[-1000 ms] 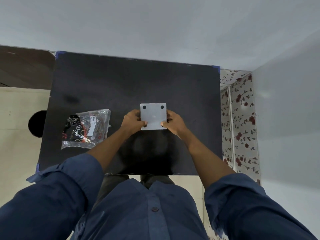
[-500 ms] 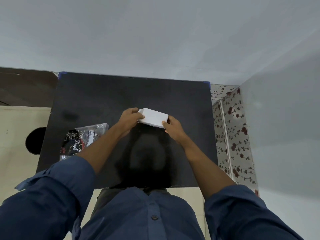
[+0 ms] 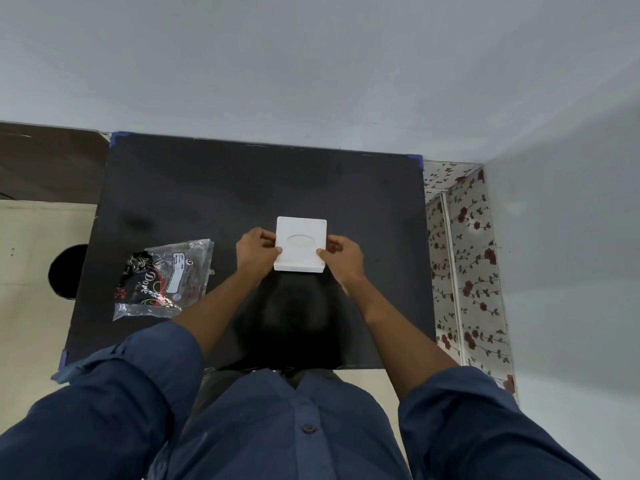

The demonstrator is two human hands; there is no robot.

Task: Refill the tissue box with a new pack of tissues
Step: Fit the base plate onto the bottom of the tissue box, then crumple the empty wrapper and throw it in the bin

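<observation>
- Head view shows both hands holding a white tissue box (image 3: 301,244) between them, just over the black table (image 3: 242,188).
- Left hand (image 3: 258,252) grips the left side of the box, with the thumb on top near the front corner.
- Right hand (image 3: 343,254) grips the right side the same way.
- The box sits with its oval hole facing up. I cannot tell if it is touching the table or held a little above it.
- I think I see something pale inside the hole, but it is too small to be sure it is tissue.
- A crinkly plastic wrapper (image 3: 164,277) lies flat on the table, well to the left of the left hand. It looks empty and floppy.
- So my guess is that the refill is almost done: the wrapper looks empty, and the box is closed and right way up.
- What may be left is to set the box down and let go.
- The table is dark and plain, with blue tape at its corners.
- A grey wall (image 3: 311,64) is behind the table, far past the hands.
- A flowery cloth (image 3: 464,258) hangs to the right of the right hand.
- A pale floor (image 3: 31,289) shows to the left.
</observation>
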